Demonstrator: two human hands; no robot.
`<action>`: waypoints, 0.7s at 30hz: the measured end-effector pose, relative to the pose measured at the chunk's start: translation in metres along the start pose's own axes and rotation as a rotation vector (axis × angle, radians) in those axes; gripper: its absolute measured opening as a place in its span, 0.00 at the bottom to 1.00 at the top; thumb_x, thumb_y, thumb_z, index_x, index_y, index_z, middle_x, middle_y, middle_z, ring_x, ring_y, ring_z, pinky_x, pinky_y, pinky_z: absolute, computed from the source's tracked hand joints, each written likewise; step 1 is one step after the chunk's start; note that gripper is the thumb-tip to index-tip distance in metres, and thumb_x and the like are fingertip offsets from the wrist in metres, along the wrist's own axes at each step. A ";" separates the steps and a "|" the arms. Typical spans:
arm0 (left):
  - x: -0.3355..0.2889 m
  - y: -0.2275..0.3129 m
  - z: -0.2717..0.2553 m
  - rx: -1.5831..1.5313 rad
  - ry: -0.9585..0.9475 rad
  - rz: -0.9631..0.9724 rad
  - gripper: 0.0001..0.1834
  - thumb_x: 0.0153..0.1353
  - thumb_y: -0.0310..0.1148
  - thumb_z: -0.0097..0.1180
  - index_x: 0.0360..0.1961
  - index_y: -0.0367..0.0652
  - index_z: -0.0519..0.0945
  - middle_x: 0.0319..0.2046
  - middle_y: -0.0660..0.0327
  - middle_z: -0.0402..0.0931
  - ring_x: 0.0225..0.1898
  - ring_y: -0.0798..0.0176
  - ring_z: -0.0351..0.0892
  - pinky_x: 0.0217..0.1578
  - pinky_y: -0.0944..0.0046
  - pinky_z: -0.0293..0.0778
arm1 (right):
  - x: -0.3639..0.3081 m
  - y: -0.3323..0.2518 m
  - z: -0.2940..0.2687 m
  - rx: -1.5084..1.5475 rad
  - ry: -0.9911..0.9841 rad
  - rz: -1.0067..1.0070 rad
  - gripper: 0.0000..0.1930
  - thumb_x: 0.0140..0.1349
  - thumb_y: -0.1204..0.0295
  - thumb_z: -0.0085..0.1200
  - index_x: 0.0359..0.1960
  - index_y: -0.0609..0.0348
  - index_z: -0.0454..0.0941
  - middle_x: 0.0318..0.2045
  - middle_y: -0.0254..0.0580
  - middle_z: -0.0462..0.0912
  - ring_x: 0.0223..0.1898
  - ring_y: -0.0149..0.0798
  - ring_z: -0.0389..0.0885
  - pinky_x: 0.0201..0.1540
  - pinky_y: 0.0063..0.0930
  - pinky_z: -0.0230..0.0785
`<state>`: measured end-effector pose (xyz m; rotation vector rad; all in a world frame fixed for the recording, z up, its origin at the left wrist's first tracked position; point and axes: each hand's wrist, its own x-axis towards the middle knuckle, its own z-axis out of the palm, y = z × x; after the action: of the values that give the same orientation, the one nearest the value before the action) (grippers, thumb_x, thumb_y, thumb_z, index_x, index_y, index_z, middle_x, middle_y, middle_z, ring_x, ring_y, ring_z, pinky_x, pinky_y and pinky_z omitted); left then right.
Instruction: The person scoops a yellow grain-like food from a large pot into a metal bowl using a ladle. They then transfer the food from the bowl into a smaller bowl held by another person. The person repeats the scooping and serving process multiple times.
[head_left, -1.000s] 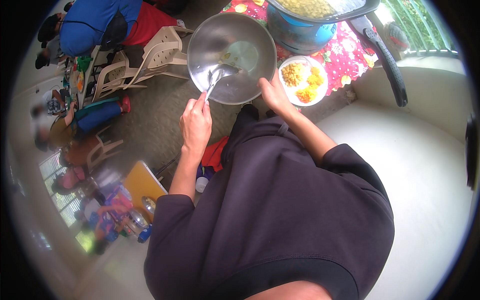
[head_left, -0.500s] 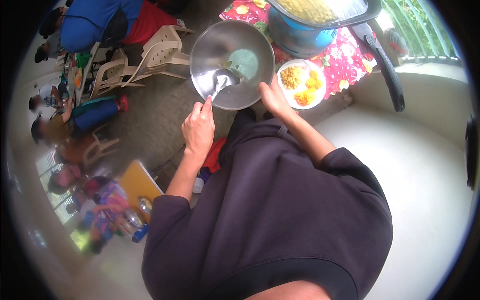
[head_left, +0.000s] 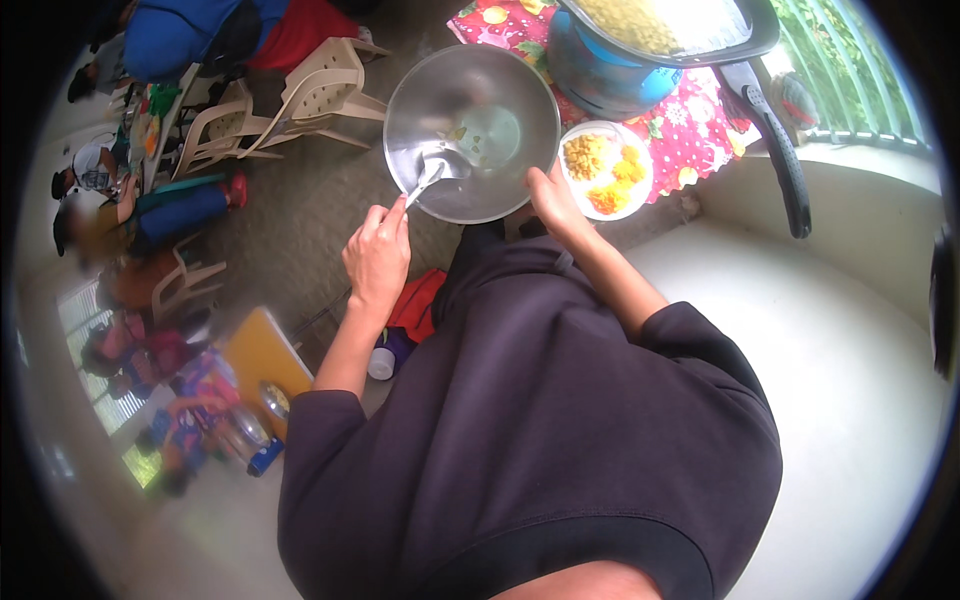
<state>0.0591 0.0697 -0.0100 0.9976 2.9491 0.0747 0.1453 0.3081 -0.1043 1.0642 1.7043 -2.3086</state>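
Observation:
A large shiny metal bowl point(head_left: 500, 190) is in front of me, with a few small yellowish-green bits on its inner wall. My right hand point(head_left: 556, 204) grips its near right rim, thumb on top and the other fingers hidden. My left hand point(head_left: 378, 255) is closed around the handle of a metal serving spoon point(head_left: 428, 178). The spoon's head lies inside the bowl, against the left part of its wall. Beside the bowl on the right is a white plate point(head_left: 643, 196) with three portions of yellow and orange food.
A tablecloth point(head_left: 700, 130) with a red print covers the table. On it stand a blue pot point(head_left: 598, 80) and, higher, a dark pan with yellow food and a long black handle point(head_left: 780, 150). Beige chairs point(head_left: 325, 90) and several people are at the left. A pale wall ledge point(head_left: 830, 290) runs at right.
My left hand and the spoon handle have shifted left and slightly down. The spoon's head stays inside the bowl. My right hand keeps its hold on the rim.

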 end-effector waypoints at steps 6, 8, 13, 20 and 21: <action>0.020 -0.008 -0.018 -0.068 0.110 -0.053 0.14 0.65 0.33 0.61 0.52 0.51 0.86 0.35 0.62 0.80 0.32 0.52 0.84 0.35 0.52 0.78 | 0.007 0.000 -0.006 -0.143 0.027 -0.154 0.33 0.65 0.66 0.41 0.71 0.69 0.55 0.60 0.72 0.73 0.60 0.65 0.75 0.65 0.45 0.64; 0.023 -0.010 -0.017 -0.066 0.109 -0.037 0.14 0.65 0.33 0.61 0.52 0.51 0.86 0.35 0.62 0.80 0.32 0.52 0.84 0.35 0.52 0.79 | 0.007 0.001 -0.005 -0.166 0.034 -0.170 0.33 0.65 0.66 0.41 0.71 0.69 0.54 0.60 0.73 0.72 0.60 0.66 0.75 0.65 0.45 0.64; 0.025 -0.008 -0.009 -0.090 0.106 -0.043 0.14 0.66 0.33 0.61 0.52 0.51 0.86 0.35 0.62 0.80 0.33 0.51 0.84 0.35 0.51 0.79 | -0.001 -0.011 -0.003 -0.166 0.012 -0.170 0.34 0.65 0.66 0.41 0.72 0.67 0.52 0.61 0.73 0.72 0.62 0.66 0.73 0.66 0.45 0.63; 0.027 -0.006 -0.006 -0.102 0.099 -0.028 0.14 0.66 0.33 0.60 0.52 0.50 0.85 0.36 0.60 0.80 0.34 0.49 0.84 0.36 0.50 0.79 | 0.000 -0.005 -0.001 -0.162 0.020 -0.176 0.34 0.65 0.67 0.41 0.73 0.67 0.52 0.61 0.73 0.72 0.62 0.66 0.73 0.65 0.45 0.63; 0.027 -0.006 -0.006 -0.105 0.094 -0.030 0.14 0.66 0.33 0.60 0.52 0.50 0.85 0.36 0.60 0.80 0.34 0.49 0.84 0.36 0.50 0.79 | -0.001 -0.005 -0.001 -0.161 0.020 -0.174 0.34 0.65 0.67 0.41 0.73 0.67 0.52 0.61 0.73 0.71 0.63 0.66 0.73 0.65 0.45 0.63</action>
<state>0.0337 0.0809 -0.0049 0.9612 3.0066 0.2804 0.1438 0.3105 -0.0998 0.9476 2.0254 -2.2144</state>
